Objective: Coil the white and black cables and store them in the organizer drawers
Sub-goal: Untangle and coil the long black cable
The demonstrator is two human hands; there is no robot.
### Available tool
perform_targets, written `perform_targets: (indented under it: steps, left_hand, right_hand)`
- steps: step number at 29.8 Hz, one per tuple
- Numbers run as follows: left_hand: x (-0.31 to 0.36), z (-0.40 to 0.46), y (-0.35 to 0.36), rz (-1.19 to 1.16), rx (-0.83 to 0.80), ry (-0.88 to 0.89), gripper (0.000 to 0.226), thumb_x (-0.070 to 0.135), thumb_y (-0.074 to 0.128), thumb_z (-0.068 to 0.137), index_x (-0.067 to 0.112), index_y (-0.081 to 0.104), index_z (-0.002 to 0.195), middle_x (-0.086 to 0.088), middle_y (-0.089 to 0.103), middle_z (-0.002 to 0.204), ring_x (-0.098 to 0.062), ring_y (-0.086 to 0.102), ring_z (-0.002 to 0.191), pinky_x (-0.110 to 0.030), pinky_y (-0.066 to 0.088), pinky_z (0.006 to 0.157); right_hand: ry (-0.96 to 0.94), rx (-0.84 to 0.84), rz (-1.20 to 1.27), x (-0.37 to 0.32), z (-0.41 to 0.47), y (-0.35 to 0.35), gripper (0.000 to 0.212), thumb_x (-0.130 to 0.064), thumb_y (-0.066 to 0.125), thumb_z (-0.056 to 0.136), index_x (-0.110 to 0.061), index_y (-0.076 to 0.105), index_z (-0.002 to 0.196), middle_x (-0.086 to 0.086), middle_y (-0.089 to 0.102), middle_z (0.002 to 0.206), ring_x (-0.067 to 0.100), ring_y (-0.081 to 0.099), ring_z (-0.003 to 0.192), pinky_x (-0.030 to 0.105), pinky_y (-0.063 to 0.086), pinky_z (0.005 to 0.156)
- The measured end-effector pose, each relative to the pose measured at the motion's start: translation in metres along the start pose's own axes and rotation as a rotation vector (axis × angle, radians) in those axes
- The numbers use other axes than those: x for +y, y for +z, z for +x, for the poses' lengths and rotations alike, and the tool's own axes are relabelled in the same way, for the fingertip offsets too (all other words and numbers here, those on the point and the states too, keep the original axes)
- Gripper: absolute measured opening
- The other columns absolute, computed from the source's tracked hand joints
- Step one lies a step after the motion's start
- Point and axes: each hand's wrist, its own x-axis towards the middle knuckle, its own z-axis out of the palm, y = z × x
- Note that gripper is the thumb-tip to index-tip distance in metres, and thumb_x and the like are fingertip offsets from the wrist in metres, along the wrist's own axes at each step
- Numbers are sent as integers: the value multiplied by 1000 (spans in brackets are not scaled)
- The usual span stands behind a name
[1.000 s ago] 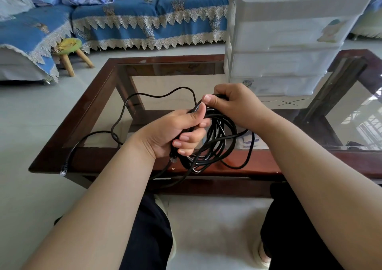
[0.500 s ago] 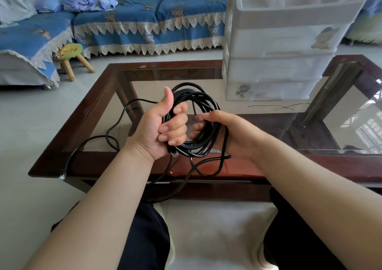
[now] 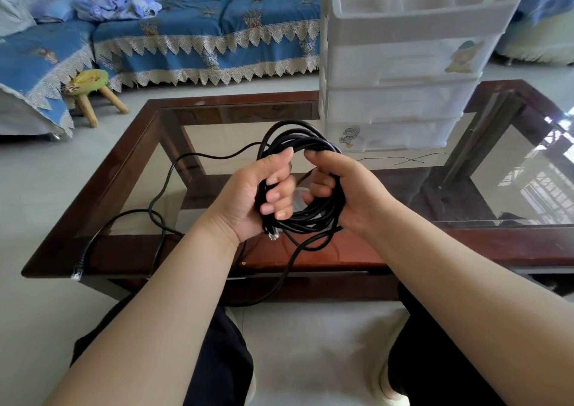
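A black cable (image 3: 298, 135) is wound into a coil held upright over the table's near edge. My left hand (image 3: 248, 194) grips the coil's left side, fingers curled round the strands, and a clear plug (image 3: 273, 235) hangs just below this hand. My right hand (image 3: 344, 188) grips the coil's right side. The uncoiled tail (image 3: 192, 157) runs left over the glass and off the table's left corner, ending in a second plug (image 3: 77, 271). The white organizer with drawers (image 3: 400, 73) stands on the table behind the coil. No white cable shows.
The glass-topped table with a dark wooden frame (image 3: 124, 163) fills the middle. A thin black thread (image 3: 403, 158) lies on the glass by the organizer. A blue-covered sofa (image 3: 192, 32) and a small wooden stool (image 3: 90, 88) stand on the floor beyond.
My right hand has risen from the coil's lower right to grip its upper right side. The left hand's thumb has come down onto the coil. Less loose cable lies on the glass.
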Motion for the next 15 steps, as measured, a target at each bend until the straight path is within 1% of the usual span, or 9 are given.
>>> perform_targets:
  steps: [1,3,5,6,8,11,13,15]
  left_hand:
    - [-1,1,1,-13,-1,-3,43,31,50,88,19,37,50,4,37,41,-6,30,30,-21,34,39]
    - [-2,1,4,-34,8,2,41,29,51,87,19,38,49,4,40,41,-7,33,30,-21,36,39]
    - [-3,0,7,-52,17,14,44,32,51,90,19,39,50,5,39,39,-7,34,30,-21,37,41]
    - [-3,-1,9,-60,17,20,46,38,51,93,19,40,52,6,37,38,-7,35,30,-21,38,41]
    - [-4,-2,12,-85,3,33,46,49,44,89,18,41,55,7,34,36,-6,34,30,-21,38,42]
    - [-5,-2,14,-119,-12,58,45,56,39,83,16,44,63,9,33,36,-5,32,30,-20,36,40]
    - [-6,-2,12,-105,-51,76,45,58,45,82,15,45,69,10,34,40,-3,31,31,-19,36,41]
    - [-5,-2,10,-79,-114,97,46,57,62,75,15,45,74,11,36,45,-1,31,35,-18,37,43]
  right_hand:
    - [-18,13,9,0,-1,0,31,-14,58,87,-16,42,61,-3,29,45,10,33,38,25,42,47]
    - [-36,39,30,0,-2,0,36,-12,57,85,-18,36,57,-4,22,45,10,22,37,23,31,39]
    - [-43,55,15,-1,-2,1,38,-11,56,84,-19,33,55,-4,20,44,10,18,37,22,26,37]
    - [-47,56,8,-1,-2,2,38,-11,56,83,-19,32,54,-4,19,44,10,17,36,22,24,37]
    - [-48,63,11,-3,-3,2,39,-11,55,83,-20,31,54,-4,19,44,10,16,35,21,22,36]
    - [-43,98,25,-1,-3,3,39,-12,55,82,-20,29,55,-5,18,44,10,15,36,20,22,36]
    - [-36,119,59,0,-3,3,39,-12,55,82,-20,28,56,-5,18,43,10,14,36,21,22,36]
    - [-27,126,106,1,-3,3,38,-13,55,83,-20,29,55,-6,19,42,9,15,35,21,22,36]
